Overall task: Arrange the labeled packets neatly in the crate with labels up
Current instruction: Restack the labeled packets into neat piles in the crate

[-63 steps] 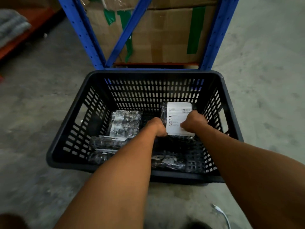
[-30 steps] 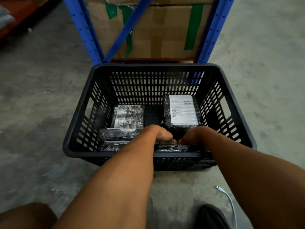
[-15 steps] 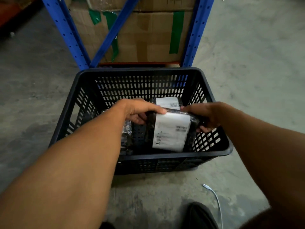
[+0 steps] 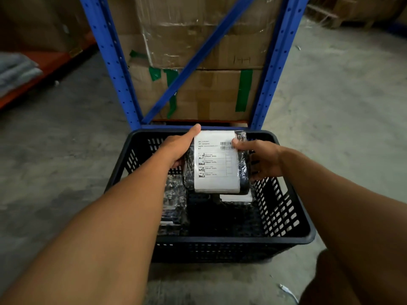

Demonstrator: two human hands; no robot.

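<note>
A black slotted plastic crate stands on the concrete floor. Above its far half I hold a clear-wrapped dark packet with a large white printed label facing up. My left hand grips its left edge and my right hand grips its right edge. Below it, in the crate's right side, lies another packet with only a strip of white label showing. On the crate's left side lie more wrapped packets, partly hidden by my left forearm.
Blue shelving uprights with a diagonal brace stand right behind the crate, holding taped cardboard boxes. An orange shelf with grey cloth is at far left. A white cable lies on the floor near right.
Both hands went from pressing a labeled packet down at the crate's right, to the near side, and lifted out another labeled packet. It now sits higher, label facing up.
</note>
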